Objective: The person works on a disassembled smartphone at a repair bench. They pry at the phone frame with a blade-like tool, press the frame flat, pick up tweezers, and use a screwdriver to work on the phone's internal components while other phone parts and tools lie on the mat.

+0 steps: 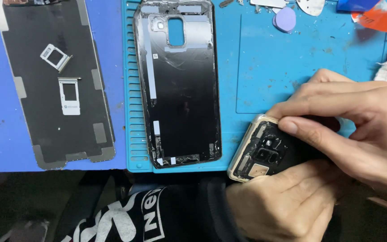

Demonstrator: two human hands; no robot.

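An opened phone body [260,152] with a gold rim and bare camera parts sits tilted at the front edge of the blue mat [265,67]. My left hand [287,201] grips it from below, thumb along its lower edge. My right hand [359,121] comes in from the right, its fingers pressed on the phone's upper edge and inside face. Most of the phone is hidden under both hands.
A detached black back cover [180,85] lies inside-up on the mat's left part. Left of the mat a dark panel [54,80] carries two small white card trays [55,57] [70,96]. A purple pick [285,19], red-orange plastic [381,19] and scraps lie at the far edge.
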